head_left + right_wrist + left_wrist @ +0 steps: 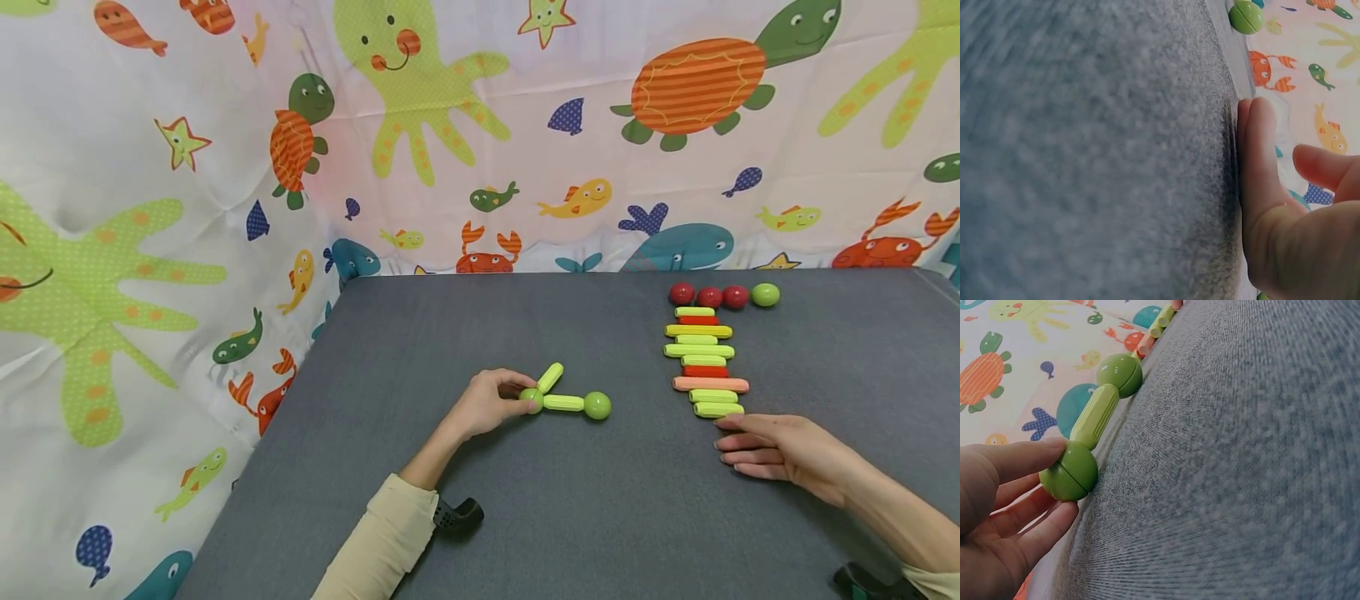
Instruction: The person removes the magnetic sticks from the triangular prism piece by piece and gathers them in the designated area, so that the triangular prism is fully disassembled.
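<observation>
My left hand [491, 406] pinches a green ball [531, 401] between thumb and fingers. From that ball one yellow-green rod [551, 377] points up and right, while another rod [564, 403] leads to a second green ball [597, 406]. The left wrist view shows the held ball [1069, 472] joined to a ribbed rod [1095, 415]. My right hand [795, 454] is at the near end of a column of rods, its fingertips by the lowest yellow-green rod [718, 410]. In the right wrist view its fingers [1260, 144] are extended, with nothing between them and the thumb.
Yellow-green, red, yellow and salmon rods [710, 384] lie side by side in a column on the grey table [450, 325]. Beyond them sit several red balls [708, 297] and a green ball [765, 295] in a row. A sea-animal cloth [570, 158] hangs behind and at left.
</observation>
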`<act>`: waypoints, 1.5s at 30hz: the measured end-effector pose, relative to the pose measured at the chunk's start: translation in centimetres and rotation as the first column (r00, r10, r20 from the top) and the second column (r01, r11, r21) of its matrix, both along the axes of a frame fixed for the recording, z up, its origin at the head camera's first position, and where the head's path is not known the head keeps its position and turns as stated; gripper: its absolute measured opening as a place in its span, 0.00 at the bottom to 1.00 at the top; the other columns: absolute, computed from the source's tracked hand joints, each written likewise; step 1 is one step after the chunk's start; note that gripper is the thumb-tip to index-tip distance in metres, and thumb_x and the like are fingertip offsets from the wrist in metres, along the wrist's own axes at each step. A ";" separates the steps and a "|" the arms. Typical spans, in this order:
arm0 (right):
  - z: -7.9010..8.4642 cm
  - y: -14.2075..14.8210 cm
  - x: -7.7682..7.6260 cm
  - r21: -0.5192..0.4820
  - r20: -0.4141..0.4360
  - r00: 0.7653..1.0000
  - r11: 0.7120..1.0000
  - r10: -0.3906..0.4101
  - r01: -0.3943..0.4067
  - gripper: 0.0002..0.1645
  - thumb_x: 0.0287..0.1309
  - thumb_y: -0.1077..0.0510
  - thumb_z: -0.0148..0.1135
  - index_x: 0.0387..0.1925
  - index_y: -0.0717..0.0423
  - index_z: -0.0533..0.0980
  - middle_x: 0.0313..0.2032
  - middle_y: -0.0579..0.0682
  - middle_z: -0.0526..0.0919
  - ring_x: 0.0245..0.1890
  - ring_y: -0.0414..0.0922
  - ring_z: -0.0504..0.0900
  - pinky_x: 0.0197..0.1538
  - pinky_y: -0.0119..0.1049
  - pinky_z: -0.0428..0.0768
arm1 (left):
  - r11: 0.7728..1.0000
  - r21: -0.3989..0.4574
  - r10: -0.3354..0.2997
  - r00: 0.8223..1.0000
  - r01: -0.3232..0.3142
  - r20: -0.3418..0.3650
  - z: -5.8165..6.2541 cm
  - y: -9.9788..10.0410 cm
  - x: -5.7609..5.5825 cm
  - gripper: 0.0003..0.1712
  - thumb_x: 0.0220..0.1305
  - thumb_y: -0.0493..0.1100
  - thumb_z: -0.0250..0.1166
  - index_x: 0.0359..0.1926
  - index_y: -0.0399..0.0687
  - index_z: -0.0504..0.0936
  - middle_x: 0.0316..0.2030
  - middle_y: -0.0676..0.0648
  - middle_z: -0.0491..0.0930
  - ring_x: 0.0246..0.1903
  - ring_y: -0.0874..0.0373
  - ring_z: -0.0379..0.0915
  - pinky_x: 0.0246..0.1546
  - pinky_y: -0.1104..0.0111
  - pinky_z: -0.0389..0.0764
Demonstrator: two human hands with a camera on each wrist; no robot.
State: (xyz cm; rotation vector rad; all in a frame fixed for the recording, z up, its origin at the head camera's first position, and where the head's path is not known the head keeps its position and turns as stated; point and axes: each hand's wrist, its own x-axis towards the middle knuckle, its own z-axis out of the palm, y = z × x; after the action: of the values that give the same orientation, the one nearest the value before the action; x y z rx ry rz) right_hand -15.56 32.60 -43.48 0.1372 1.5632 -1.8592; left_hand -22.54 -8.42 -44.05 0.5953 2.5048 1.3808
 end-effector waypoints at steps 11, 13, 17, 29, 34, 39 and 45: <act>0.5 -1.8 -1.0 -0.060 -0.060 0.986 0.985 0.156 -0.160 0.21 0.75 0.51 0.40 0.56 0.50 0.76 0.47 0.51 0.80 0.47 0.45 0.80 0.51 0.42 0.77 | 1.000 -0.002 0.010 1.000 -0.010 -0.001 0.1 0.0 0.1 0.17 0.55 0.41 0.72 0.47 0.46 0.84 0.41 0.50 0.80 0.41 0.59 0.78 0.40 0.68 0.77; 0.6 -2.6 -1.2 -0.072 -0.066 0.985 0.984 0.158 -0.163 0.21 0.75 0.51 0.41 0.57 0.52 0.76 0.48 0.52 0.80 0.48 0.46 0.80 0.52 0.43 0.76 | 1.000 -0.002 0.011 1.000 -0.011 0.001 0.1 -0.1 0.1 0.17 0.55 0.41 0.72 0.47 0.46 0.84 0.41 0.50 0.80 0.41 0.59 0.77 0.40 0.68 0.77; 0.7 -4.2 -1.8 -0.139 -0.077 0.983 0.975 0.166 -0.175 0.22 0.75 0.52 0.39 0.59 0.54 0.74 0.51 0.52 0.79 0.51 0.47 0.79 0.54 0.44 0.75 | 1.000 -0.001 0.015 1.000 -0.015 0.002 0.0 -0.1 0.0 0.17 0.55 0.41 0.72 0.47 0.46 0.85 0.41 0.51 0.81 0.40 0.60 0.77 0.40 0.68 0.77; 0.8 -10.2 -3.7 0.037 -0.083 0.996 0.999 0.021 -0.018 0.41 0.71 0.50 0.49 0.71 0.70 0.45 0.57 0.61 0.72 0.51 0.48 0.78 0.54 0.44 0.74 | 1.000 -0.001 0.009 1.000 -0.009 -0.001 0.0 0.2 0.1 0.17 0.55 0.41 0.72 0.47 0.46 0.84 0.40 0.52 0.82 0.39 0.62 0.78 0.39 0.70 0.77; 0.8 -11.4 -4.2 0.025 -0.097 0.995 1.000 0.015 -0.012 0.40 0.71 0.52 0.50 0.70 0.70 0.46 0.58 0.63 0.70 0.51 0.49 0.78 0.54 0.44 0.75 | 1.000 -0.001 0.011 1.000 -0.011 -0.013 0.1 0.2 0.2 0.17 0.55 0.41 0.72 0.47 0.45 0.84 0.40 0.51 0.82 0.40 0.60 0.78 0.39 0.69 0.77; 0.8 -11.9 -4.3 0.007 -0.110 0.993 0.999 0.046 -0.045 0.39 0.69 0.56 0.53 0.69 0.72 0.49 0.55 0.57 0.73 0.51 0.47 0.78 0.56 0.42 0.73 | 1.000 0.006 0.013 1.000 -0.013 -0.018 -0.1 0.3 0.1 0.17 0.55 0.41 0.73 0.46 0.45 0.85 0.40 0.50 0.82 0.40 0.60 0.78 0.39 0.69 0.77; 0.8 -12.5 -4.4 -0.015 -0.107 0.993 0.999 0.049 -0.051 0.39 0.68 0.57 0.55 0.70 0.71 0.50 0.58 0.57 0.69 0.53 0.45 0.75 0.59 0.42 0.70 | 0.999 0.026 0.023 1.000 -0.022 -0.021 -0.3 0.4 0.1 0.16 0.55 0.41 0.72 0.46 0.46 0.85 0.41 0.50 0.82 0.40 0.60 0.78 0.41 0.69 0.77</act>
State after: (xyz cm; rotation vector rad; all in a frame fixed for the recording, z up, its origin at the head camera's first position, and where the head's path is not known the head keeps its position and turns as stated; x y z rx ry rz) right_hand -19.93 20.10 -42.72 -0.0093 1.6065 -1.8680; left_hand -22.39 -7.99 -44.32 0.5918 2.5210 1.4247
